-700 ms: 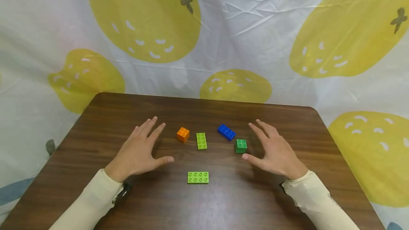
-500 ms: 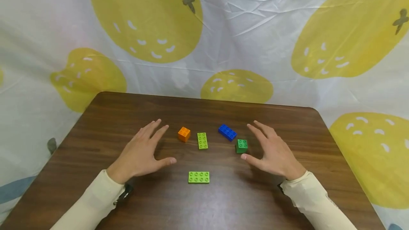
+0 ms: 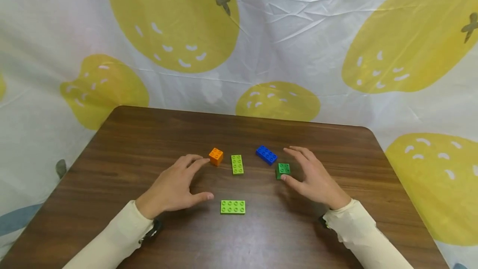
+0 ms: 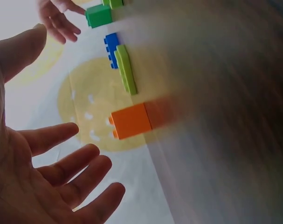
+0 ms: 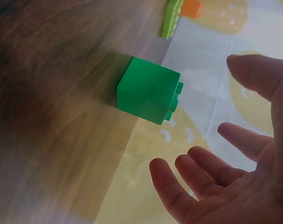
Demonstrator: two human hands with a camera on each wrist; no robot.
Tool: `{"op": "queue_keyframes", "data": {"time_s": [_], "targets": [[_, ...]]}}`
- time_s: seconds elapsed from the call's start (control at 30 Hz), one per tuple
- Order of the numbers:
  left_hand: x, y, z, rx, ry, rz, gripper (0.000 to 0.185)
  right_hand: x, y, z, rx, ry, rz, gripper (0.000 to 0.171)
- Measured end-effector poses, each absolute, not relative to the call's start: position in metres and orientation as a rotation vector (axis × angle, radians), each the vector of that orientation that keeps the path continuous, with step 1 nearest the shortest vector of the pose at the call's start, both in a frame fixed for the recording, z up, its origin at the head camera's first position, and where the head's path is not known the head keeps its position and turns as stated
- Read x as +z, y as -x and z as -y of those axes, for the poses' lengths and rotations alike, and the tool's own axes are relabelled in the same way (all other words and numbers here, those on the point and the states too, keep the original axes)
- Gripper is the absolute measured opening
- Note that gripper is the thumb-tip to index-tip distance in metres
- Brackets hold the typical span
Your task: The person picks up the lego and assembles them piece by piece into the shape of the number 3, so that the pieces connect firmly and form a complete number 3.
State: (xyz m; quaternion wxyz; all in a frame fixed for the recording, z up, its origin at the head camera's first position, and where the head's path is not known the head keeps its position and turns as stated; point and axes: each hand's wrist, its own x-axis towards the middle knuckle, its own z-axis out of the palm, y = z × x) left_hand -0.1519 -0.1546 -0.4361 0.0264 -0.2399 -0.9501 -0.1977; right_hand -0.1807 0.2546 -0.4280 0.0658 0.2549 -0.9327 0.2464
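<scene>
Five bricks on table (image 3: 123, 144), two lime, one orange (image 3: 216, 156), one blue, one green (image 3: 282, 170), left hand (image 3: 171, 188) and right hand (image 3: 315, 179) spread, empty.

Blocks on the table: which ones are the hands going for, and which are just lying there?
In hand:
small orange square plastic block, by the left hand
dark green square plastic block, by the right hand

Lying about:
blue rectangular block
two lime green flat plates

- A dark wooden bench (image 3: 149, 136) carried the bricks.
- A blue brick (image 3: 266, 155) lay at the back.
- Two lime plates (image 3: 237, 164) (image 3: 232, 206) lay flat, well apart.
- A white cloth with yellow fruit prints (image 3: 291, 32) hung behind.
</scene>
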Motion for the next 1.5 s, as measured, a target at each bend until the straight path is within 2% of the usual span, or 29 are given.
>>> {"op": "queue_keyframes", "data": {"time_s": [0.4,0.6,1.27,1.5], "targets": [[-0.437,0.149,0.141,-0.764,0.799,2.982,0.088,-0.435,0.188,-0.256,0.843,-0.814,2.735,0.060],[-0.438,0.148,0.136,-0.842,0.837,3.000,0.084,-0.435,0.189,-0.257,0.948,-0.808,2.752,0.058],[-0.452,0.153,0.122,-1.100,1.063,2.972,0.050,-0.442,0.196,-0.253,1.116,-0.648,2.843,0.048],[-0.456,0.155,0.118,-1.174,1.089,2.996,0.045,-0.444,0.197,-0.253,1.200,-0.669,2.851,0.044]]}}
